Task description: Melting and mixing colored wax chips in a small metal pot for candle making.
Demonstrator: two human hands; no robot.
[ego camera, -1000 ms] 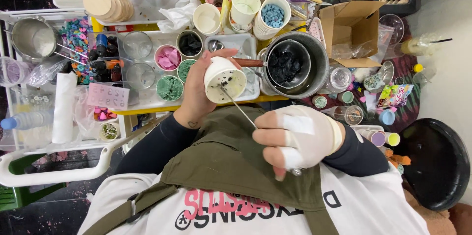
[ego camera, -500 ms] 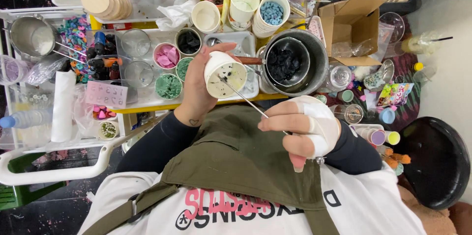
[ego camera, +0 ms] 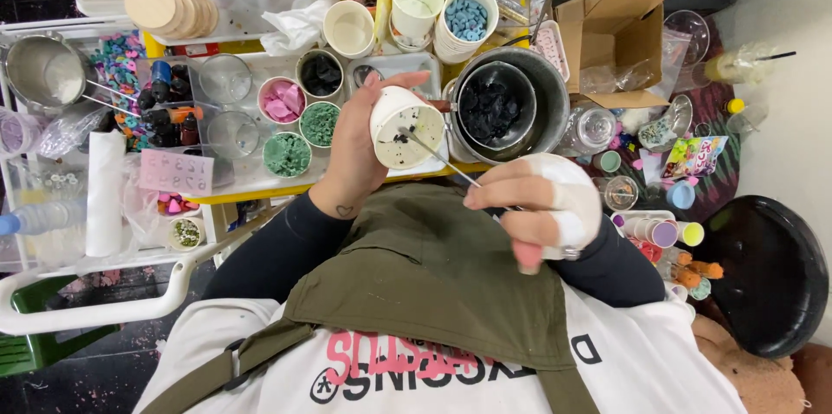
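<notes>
My left hand (ego camera: pixel 360 149) grips a white paper cup (ego camera: pixel 406 130), tilted with its mouth toward me; black flecks cling to its pale inside. My right hand (ego camera: pixel 539 206), wrapped in white bandage and tape, pinches a thin metal stick (ego camera: pixel 440 156) whose tip reaches into the cup. Both hands hover over my olive apron (ego camera: pixel 416 267), just in front of the table edge. Behind the cup sits a metal pot (ego camera: pixel 520 102) holding a smaller pan of black chunks (ego camera: pixel 490 107).
A white tray (ego camera: pixel 251 167) carries cups of pink, green and black pieces. Further back stand paper cups, one with blue pieces (ego camera: pixel 466 19), wooden discs (ego camera: pixel 165 8) and an open cardboard box (ego camera: pixel 611 41). A paper roll (ego camera: pixel 106 193) lies left; a black stool (ego camera: pixel 767 271) right.
My right hand rose and shifted right, swinging the stick inside the cup. The left hand turned the cup slightly and lifted it toward the pot.
</notes>
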